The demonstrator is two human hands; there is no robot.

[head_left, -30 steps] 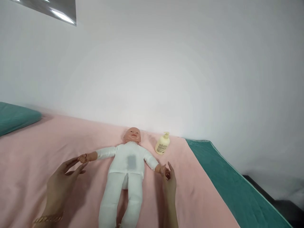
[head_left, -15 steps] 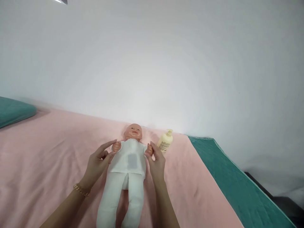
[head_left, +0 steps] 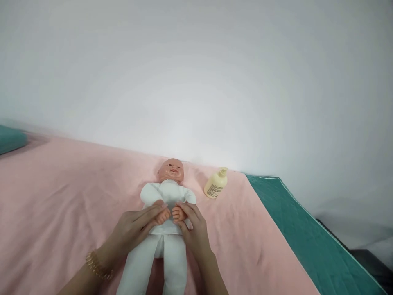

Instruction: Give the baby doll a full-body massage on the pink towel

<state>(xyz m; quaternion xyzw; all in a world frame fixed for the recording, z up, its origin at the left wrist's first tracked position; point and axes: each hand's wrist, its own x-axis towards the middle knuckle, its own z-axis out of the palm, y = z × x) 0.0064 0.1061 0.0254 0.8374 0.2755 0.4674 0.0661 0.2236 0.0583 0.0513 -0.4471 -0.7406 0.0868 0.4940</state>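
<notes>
A baby doll (head_left: pixel 172 190) in a white top and white trousers lies on its back, head toward the wall. My left hand (head_left: pixel 136 225) is closed around the doll's hand (head_left: pixel 163 216) on the left side. With fingers and thumb, my right hand (head_left: pixel 195 229) grips the doll's other hand (head_left: pixel 179 213). Both doll hands are close together over its belly, a small gap between them. Part of the doll's sleeves and top is hidden behind my fingers. A gold-coloured bracelet (head_left: pixel 97 265) circles my left wrist.
A pale yellow pump bottle (head_left: pixel 216 183) stands right of the doll's head. Pink cloth (head_left: pixel 245 237) lies under everything, with a green surface (head_left: pixel 294 221) beyond its right edge. A green cushion-like thing (head_left: pixel 11 139) is at the far left. Behind rises a white wall (head_left: pixel 196 82).
My hands have brought the doll's hands inward and down, from out beside its shoulders to together over its belly. The bottle stays beside the doll.
</notes>
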